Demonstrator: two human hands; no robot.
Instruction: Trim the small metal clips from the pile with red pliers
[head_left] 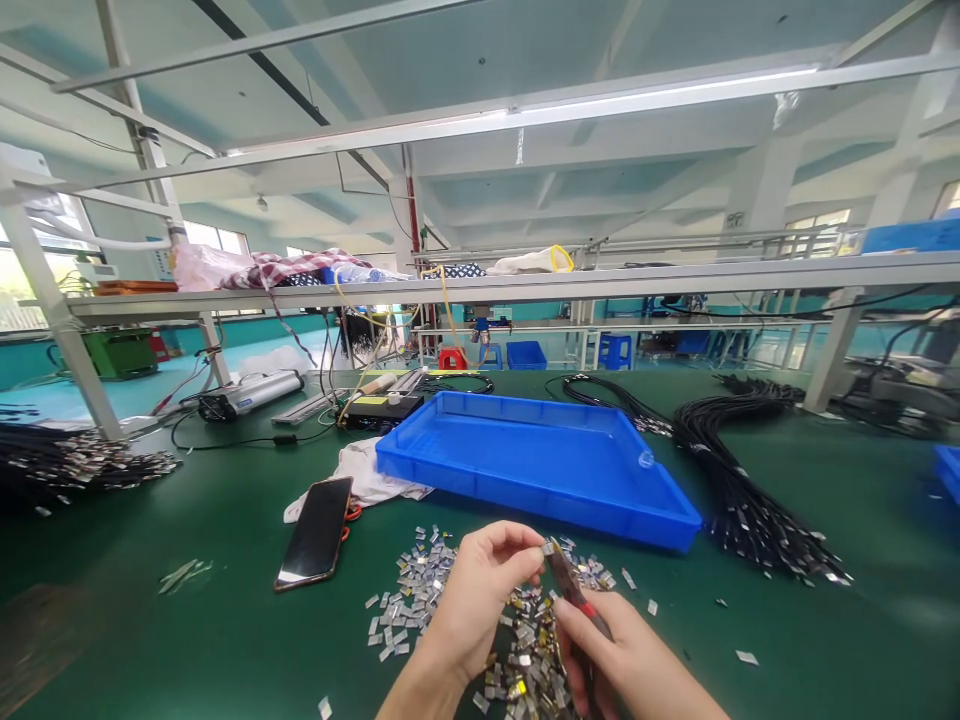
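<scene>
Between the thumb and fingertips of my left hand [480,585] is a small metal piece [548,548]. My right hand [611,645] is closed round the handles of a pair of pliers [571,583] with red on the grips. The jaws of the pliers meet the metal piece, or lie right beside it; I cannot tell whether they grip it. Under and around both hands spreads a pile of small silvery metal pieces [411,600], some with yellowish parts.
Behind the pile stands a blue tray [540,490]. Black cable bundles lie right [731,490] and left [67,465]. A phone [315,530] rests beside a white cloth [371,470]. A shelf [675,278] spans the green table [210,640].
</scene>
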